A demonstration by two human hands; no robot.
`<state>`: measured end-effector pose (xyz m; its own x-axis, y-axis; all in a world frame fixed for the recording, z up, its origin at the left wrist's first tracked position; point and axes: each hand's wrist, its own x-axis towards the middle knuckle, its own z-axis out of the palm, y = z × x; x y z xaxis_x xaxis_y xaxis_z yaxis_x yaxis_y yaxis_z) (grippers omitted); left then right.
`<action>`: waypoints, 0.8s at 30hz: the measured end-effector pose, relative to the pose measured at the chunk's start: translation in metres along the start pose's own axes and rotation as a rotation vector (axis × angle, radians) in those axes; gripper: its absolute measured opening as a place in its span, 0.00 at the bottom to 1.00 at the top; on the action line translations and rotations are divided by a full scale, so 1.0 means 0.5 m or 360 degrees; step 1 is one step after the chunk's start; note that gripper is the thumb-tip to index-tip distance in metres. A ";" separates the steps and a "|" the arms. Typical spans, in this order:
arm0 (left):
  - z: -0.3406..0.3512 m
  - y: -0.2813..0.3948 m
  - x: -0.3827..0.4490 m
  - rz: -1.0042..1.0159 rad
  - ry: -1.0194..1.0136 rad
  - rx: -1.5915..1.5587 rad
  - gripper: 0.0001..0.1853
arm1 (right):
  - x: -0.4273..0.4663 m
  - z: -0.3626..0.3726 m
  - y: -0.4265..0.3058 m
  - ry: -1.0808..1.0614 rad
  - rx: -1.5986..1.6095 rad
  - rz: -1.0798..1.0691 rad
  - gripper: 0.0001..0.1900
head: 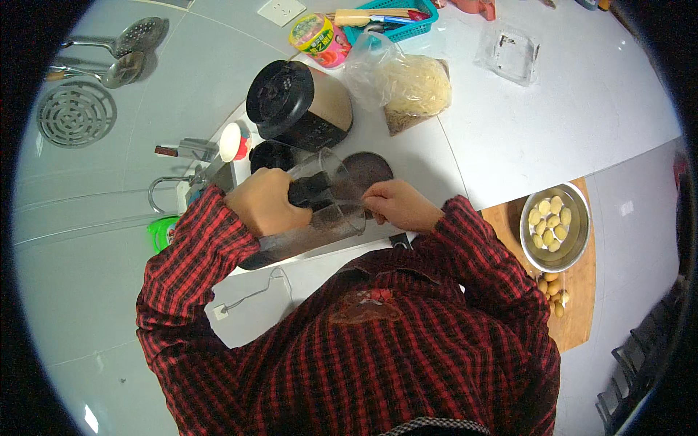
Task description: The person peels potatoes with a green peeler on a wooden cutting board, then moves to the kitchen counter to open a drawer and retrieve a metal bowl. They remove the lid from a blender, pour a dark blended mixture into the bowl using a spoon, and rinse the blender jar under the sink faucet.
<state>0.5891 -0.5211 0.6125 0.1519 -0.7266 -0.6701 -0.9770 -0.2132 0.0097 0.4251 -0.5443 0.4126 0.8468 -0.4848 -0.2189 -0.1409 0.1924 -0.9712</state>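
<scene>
My left hand (267, 203) is closed around the black handle of a clear jug (339, 218), which lies tilted on its side above the counter with its mouth toward the right. At the jug's rim is my right hand (402, 206), its fingers drawn together. Whether those fingers pinch the rim or something thin cannot be made out. A dark round disc (366, 169) lies just behind the jug's mouth. Close behind my left hand sits a black round container (271, 157), partly hidden by the jug.
A black-lidded countertop appliance (300, 103) stands behind the jug. Beyond it are a plastic bag of pale food (417, 84), a pink tub (320, 41) and a teal basket (406, 30). A faucet (155, 191) is at left. At right, a steel bowl (583, 234) holds peeled potatoes.
</scene>
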 end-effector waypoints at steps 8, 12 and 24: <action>-0.013 -0.003 0.011 0.0101 -0.0006 0.0044 0.18 | 0.123 0.048 -0.032 -0.0325 -0.0398 -0.0285 0.12; -0.015 -0.006 0.017 0.0159 -0.0004 0.0007 0.19 | 0.136 0.055 -0.055 -0.0252 -0.0843 -0.0340 0.12; -0.025 -0.003 0.017 0.0099 -0.0047 -0.0089 0.19 | 0.153 0.016 -0.029 -0.0250 -0.0562 -0.0328 0.14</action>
<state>0.5936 -0.5351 0.6160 0.0859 -0.7203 -0.6884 -0.9744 -0.2049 0.0929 0.4960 -0.5772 0.4109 0.9395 -0.3414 -0.0267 -0.1044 -0.2113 -0.9718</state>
